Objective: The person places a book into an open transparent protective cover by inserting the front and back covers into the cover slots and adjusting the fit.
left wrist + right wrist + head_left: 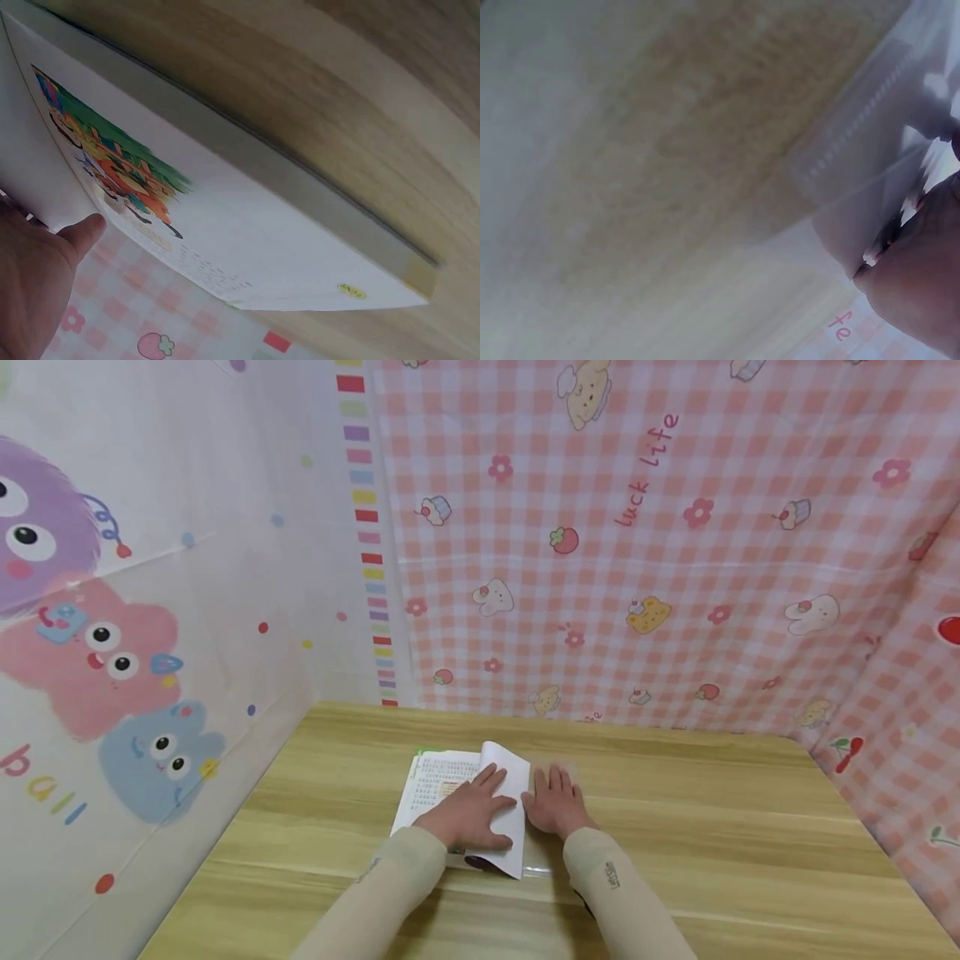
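An open book (427, 785) lies on the table, its left page covered in print. Over its right side stands a white leaf (514, 768), partly folded up. My left hand (468, 814) rests on that leaf with the fingers spread. In the left wrist view, a coloured picture (124, 161) shows on a page, and the thumb of my left hand (37, 277) touches the paper's edge. Just right of the leaf, my right hand (557, 802) lies with extended fingers on a clear plastic sheet (855, 142). The sheet's lower edge (538, 871) shows below the hand.
A wood-grain table (720, 827) extends around the book. Behind it hangs a pink checked cloth (637, 568) with cartoon prints. A white cloth (225, 652) with cartoon figures covers the left side.
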Demonstrator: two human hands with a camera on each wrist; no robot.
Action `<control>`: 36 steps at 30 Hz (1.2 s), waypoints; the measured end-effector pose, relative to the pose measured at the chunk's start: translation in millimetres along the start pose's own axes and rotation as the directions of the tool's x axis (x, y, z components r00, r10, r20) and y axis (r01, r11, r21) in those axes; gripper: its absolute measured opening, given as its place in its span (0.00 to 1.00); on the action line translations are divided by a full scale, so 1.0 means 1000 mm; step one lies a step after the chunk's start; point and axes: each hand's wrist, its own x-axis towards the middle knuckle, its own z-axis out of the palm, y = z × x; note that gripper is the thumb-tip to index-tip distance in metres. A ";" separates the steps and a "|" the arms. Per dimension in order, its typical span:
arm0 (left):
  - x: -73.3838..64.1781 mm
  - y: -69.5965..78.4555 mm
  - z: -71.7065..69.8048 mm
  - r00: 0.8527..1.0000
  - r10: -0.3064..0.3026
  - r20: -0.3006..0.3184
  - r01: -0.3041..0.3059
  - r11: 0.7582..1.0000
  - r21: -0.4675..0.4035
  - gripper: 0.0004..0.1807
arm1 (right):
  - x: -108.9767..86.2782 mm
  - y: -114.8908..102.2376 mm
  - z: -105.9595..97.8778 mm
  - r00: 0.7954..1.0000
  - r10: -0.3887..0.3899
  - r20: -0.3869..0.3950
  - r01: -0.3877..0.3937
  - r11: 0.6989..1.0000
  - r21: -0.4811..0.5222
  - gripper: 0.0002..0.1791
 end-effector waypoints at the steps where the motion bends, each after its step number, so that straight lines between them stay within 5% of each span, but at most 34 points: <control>1: 0.000 0.000 0.000 1.000 0.003 -0.004 -0.003 1.000 -0.002 0.35 | -0.003 -0.003 -0.003 1.000 0.007 0.006 -0.007 1.000 -0.001 0.35; 20: -0.002 0.005 0.000 0.997 -0.081 0.005 0.081 0.996 -0.025 0.34 | -0.001 -0.002 0.003 0.999 0.042 0.019 -0.042 0.999 -0.014 0.37; 36: 0.000 0.000 0.000 0.998 -0.063 0.030 0.065 0.997 -0.053 0.34 | -0.009 -0.009 -0.008 0.998 0.046 0.041 -0.045 0.999 -0.029 0.37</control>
